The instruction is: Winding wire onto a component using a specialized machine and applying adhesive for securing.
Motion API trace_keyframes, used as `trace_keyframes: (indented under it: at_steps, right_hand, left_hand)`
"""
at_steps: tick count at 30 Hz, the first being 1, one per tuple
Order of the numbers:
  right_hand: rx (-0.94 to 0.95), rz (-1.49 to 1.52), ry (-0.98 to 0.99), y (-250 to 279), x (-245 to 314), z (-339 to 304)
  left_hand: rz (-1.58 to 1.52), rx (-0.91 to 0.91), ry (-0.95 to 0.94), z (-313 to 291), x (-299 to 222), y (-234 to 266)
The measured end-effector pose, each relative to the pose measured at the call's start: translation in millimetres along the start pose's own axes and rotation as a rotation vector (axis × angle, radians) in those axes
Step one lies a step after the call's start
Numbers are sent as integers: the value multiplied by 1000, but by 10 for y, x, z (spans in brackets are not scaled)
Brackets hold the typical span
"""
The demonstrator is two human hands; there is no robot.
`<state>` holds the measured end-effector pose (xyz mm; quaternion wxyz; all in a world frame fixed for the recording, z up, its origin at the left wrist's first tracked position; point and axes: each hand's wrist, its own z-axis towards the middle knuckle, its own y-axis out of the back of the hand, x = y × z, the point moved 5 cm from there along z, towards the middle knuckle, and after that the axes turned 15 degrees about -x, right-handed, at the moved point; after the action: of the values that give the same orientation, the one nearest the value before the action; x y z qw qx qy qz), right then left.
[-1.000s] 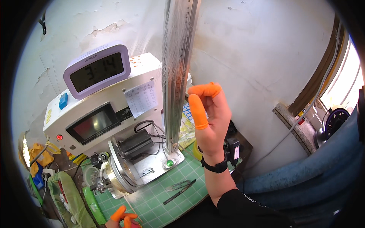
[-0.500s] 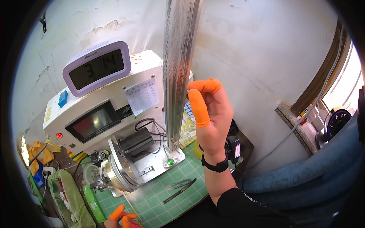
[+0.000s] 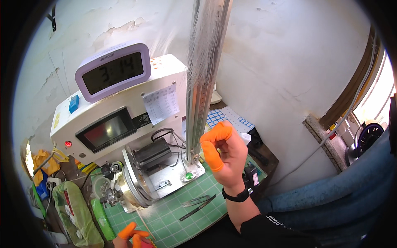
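My right hand (image 3: 226, 155), with orange finger cots on thumb and forefinger, is raised just right of an upright metal rail (image 3: 197, 120). Thumb and forefinger are pinched together; anything between them is too fine to make out. Thin whitish strands (image 3: 202, 45) hang along the rail's upper part. At the bottom edge is my left hand (image 3: 131, 237), partly cut off, its orange-covered fingers curled together near a small pink thing. What it holds is hidden. Between the hands, tweezers (image 3: 195, 201) and a dark narrow strip (image 3: 198, 208) lie on a green gridded mat (image 3: 165, 225).
A white machine (image 3: 124, 140) with a small screen, a black motor (image 3: 153, 155) and a metal wheel (image 3: 132, 182) stands at left. On top sits a lilac clock (image 3: 113, 72). A green bag-like holder (image 3: 76, 217) is at lower left; a black adapter (image 3: 251, 175) lies right of my wrist.
My right hand has come down beside the rail, still pinched. The view has shifted slightly, so the machine and rail appear farther right. My left hand stays at the bottom edge.
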<state>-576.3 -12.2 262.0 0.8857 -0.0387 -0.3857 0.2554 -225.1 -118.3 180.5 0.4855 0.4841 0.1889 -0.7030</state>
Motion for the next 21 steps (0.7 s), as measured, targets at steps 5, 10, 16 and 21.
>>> trace_keyframes:
  at_steps: [5, 10, 16, 21]
  right_hand:
    - [-131, 48, -81, -117, 88, 297]
    - [-155, 30, -34, -245, 113, 548]
    - [-112, 158, -207, -106, 12, 198]
    - [59, 160, -331, 97, -95, -364]
  left_hand:
    - [-29, 7, -32, 53, 7, 10]
    - [-18, 11, -40, 86, -68, -90]
    - [-11, -14, -4, -14, -89, -45]
    - [-46, -45, 69, -81, -34, 30]
